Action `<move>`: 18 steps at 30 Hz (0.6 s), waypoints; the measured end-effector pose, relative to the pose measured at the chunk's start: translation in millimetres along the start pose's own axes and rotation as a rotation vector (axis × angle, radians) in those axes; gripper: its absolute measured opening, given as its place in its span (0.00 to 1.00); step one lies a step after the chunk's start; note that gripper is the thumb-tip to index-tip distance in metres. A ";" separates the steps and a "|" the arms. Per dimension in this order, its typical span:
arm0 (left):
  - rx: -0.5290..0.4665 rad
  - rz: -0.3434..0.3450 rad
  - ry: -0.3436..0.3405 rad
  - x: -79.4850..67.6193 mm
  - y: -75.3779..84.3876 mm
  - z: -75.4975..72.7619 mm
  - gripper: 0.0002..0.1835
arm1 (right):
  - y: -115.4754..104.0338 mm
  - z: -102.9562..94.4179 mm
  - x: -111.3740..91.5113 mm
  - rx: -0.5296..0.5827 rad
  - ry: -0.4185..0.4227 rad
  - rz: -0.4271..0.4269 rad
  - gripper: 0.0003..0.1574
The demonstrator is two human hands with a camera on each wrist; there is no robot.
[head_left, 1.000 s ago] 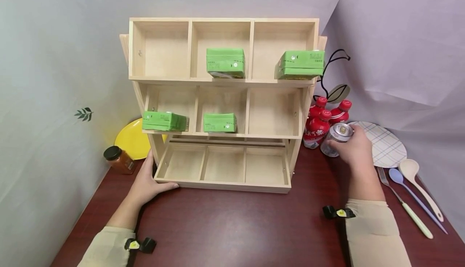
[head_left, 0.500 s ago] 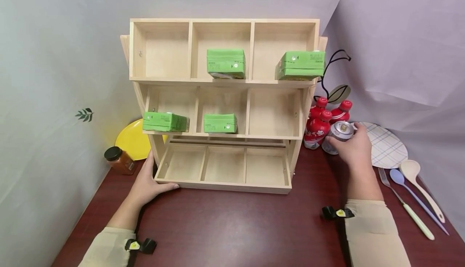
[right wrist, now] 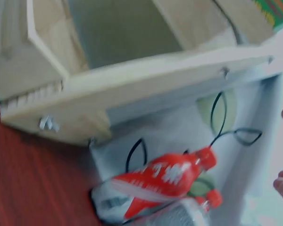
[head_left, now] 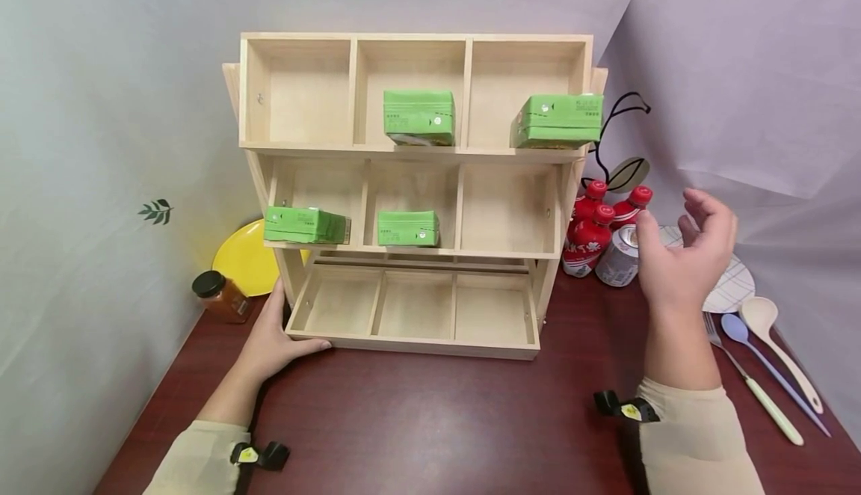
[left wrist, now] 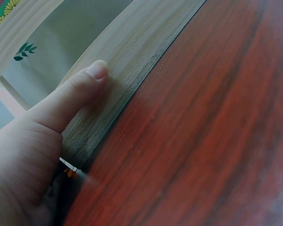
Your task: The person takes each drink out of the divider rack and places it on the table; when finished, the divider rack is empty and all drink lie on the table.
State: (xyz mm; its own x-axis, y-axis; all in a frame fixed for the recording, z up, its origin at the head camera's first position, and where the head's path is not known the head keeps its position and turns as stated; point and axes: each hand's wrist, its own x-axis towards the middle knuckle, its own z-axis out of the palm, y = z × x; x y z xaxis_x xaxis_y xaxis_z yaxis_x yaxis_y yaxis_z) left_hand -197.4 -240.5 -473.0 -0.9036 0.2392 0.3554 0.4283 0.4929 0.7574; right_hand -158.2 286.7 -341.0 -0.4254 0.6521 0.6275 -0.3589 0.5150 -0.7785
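My left hand (head_left: 272, 342) holds the lower left corner of a three-tier wooden shelf rack (head_left: 417, 345). In the left wrist view its thumb lies on the front board (left wrist: 146, 52); its other fingers run along the rack's side, mostly hidden. My right hand (head_left: 689, 259) is raised at the right with fingers loosely bent, holding nothing. Just left of it a silver can (head_left: 616, 262) stands upright on the table, partly covered by the thumb in the head view. Red-capped bottles (head_left: 588, 239) stand beside the can; one bottle (right wrist: 155, 183) and the can also show in the right wrist view.
Green cartons sit in the rack: two on top (head_left: 418, 117) and two in the middle tier (head_left: 407, 228). A yellow plate (head_left: 245, 259) and a black-lidded jar (head_left: 222, 299) are at left. A checked plate (head_left: 729, 286), fork (head_left: 753, 379), blue spoon (head_left: 773, 364) and cream ladle (head_left: 780, 338) lie right.
My right hand has let go of the silver can and moved up and to the right, off it. The can stays beside the bottles. My left hand has not moved.
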 end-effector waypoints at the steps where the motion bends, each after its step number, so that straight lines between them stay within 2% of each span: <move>1: -0.005 0.001 -0.001 0.1 0.1 -0.2 0.73 | -9.8 0.6 -2.5 0.046 0.013 -0.022 0.26; 5: -0.014 0.008 -0.002 0.4 1.0 -0.6 0.73 | -36.2 3.4 -11.1 0.178 0.034 -0.126 0.21; 8: -0.010 0.007 0.000 0.0 1.9 -1.3 0.73 | -45.6 8.3 -17.7 0.251 0.025 -0.211 0.18; 11: -0.005 0.005 -0.002 -0.5 2.1 -1.9 0.72 | -52.7 16.2 -25.8 0.368 -0.003 -0.263 0.18; 15: -0.007 0.008 -0.003 -0.6 1.5 -1.7 0.72 | -60.6 22.9 -36.7 0.575 -0.086 -0.259 0.19; 18: -0.002 -0.001 -0.003 -1.4 1.2 -1.3 0.72 | -64.4 25.6 -42.2 0.678 -0.143 -0.227 0.19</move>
State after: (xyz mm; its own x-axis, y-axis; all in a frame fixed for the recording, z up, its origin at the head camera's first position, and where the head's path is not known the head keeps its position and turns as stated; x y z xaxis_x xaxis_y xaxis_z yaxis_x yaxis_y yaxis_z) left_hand -195.6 -241.3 -471.9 -0.9038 0.2415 0.3532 0.4278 0.4909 0.7589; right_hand -138.4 211.9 -317.0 -0.3671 0.4670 0.8044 -0.8673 0.1407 -0.4775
